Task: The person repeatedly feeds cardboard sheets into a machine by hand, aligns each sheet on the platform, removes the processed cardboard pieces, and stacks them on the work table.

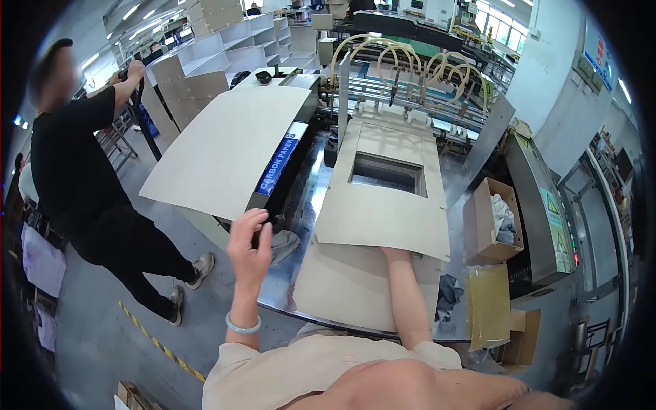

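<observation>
My left hand is raised with nothing in it, its fingers curved and apart from the thumb, beside the metal table edge. A pale bracelet circles that wrist. My right hand reaches beneath the front edge of a grey-beige cardboard sheet; the fingers are hidden under it. That sheet has a rectangular window cut into it and lies toward the machine. Below it, nearer my body, rests another cardboard sheet. To the left, a large plain board lies over a blue carbon paper box.
Feeder tubes and rollers stand ahead, with an upright metal plate at right. A carton with rags sits on the right. A dark cloth lies by the table edge. A co-worker stands at left near stacked boxes.
</observation>
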`<state>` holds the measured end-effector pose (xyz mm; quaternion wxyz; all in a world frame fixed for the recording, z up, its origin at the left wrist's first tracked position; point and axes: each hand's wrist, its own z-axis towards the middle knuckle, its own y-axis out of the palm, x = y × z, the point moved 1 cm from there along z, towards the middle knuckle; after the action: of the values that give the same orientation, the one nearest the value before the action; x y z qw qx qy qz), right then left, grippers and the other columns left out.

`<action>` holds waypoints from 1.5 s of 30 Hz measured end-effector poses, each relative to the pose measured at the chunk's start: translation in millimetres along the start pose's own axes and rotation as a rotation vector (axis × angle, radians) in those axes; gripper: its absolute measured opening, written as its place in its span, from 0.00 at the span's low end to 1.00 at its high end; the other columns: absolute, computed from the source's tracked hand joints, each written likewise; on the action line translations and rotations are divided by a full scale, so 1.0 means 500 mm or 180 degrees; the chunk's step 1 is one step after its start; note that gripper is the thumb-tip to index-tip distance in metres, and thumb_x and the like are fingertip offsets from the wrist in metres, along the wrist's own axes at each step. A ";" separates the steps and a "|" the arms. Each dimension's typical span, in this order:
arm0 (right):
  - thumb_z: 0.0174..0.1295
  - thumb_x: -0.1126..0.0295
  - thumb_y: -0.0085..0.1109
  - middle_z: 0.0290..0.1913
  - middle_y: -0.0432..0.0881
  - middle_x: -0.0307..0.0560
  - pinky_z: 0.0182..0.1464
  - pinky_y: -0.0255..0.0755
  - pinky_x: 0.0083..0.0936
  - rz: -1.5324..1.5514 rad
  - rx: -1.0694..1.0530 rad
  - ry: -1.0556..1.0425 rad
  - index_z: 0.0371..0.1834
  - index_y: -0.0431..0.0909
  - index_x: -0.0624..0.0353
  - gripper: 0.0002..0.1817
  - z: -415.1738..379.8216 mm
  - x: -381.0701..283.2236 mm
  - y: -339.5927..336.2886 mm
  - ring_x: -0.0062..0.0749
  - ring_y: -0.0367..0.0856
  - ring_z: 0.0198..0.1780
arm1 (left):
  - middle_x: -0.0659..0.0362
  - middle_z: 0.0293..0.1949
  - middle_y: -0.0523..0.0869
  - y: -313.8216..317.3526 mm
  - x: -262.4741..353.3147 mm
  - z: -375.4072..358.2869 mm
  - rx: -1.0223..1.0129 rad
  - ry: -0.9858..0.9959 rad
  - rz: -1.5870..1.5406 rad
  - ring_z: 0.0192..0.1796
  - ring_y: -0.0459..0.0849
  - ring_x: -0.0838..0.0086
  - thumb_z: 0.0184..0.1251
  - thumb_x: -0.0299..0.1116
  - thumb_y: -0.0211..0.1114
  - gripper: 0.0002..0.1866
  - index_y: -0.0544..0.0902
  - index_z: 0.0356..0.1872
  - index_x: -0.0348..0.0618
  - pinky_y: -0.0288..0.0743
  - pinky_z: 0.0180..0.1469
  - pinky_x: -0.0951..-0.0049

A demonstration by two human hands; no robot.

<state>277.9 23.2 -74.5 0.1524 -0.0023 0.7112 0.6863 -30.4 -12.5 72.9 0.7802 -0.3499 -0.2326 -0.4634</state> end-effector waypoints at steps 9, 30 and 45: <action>0.70 0.46 0.43 0.54 0.82 0.43 0.62 0.70 0.41 -0.0047 0.0716 0.0395 0.61 0.74 0.49 0.25 0.017 0.009 0.003 0.37 0.78 0.58 | 0.58 0.57 0.81 -0.090 0.003 0.068 0.0001 0.0833 0.1934 0.67 0.71 0.59 0.55 0.27 0.70 0.23 0.79 0.54 0.39 0.63 0.68 0.62; 0.71 0.60 0.42 0.55 0.80 0.54 0.51 0.77 0.37 -0.0584 -0.0016 0.0593 0.60 0.70 0.56 0.19 0.016 0.017 0.017 0.44 0.78 0.58 | 0.60 0.48 0.88 -0.148 -0.037 0.089 -0.0842 0.0703 0.1857 0.52 0.84 0.67 0.60 0.21 0.64 0.12 0.85 0.46 0.38 0.75 0.56 0.71; 0.69 0.67 0.49 0.65 0.72 0.57 0.51 0.78 0.35 -0.0836 -0.0286 0.0580 0.68 0.61 0.50 0.24 0.019 0.014 0.019 0.44 0.77 0.59 | 0.58 0.38 0.87 -0.135 -0.041 0.076 -0.0159 0.0303 0.1241 0.36 0.83 0.73 0.61 0.17 0.63 0.08 0.85 0.41 0.36 0.76 0.42 0.77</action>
<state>271.1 34.5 -66.9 0.1754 -0.1642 0.6842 0.6885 -101.0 6.0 105.5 0.8564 -0.3852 -0.1117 -0.3251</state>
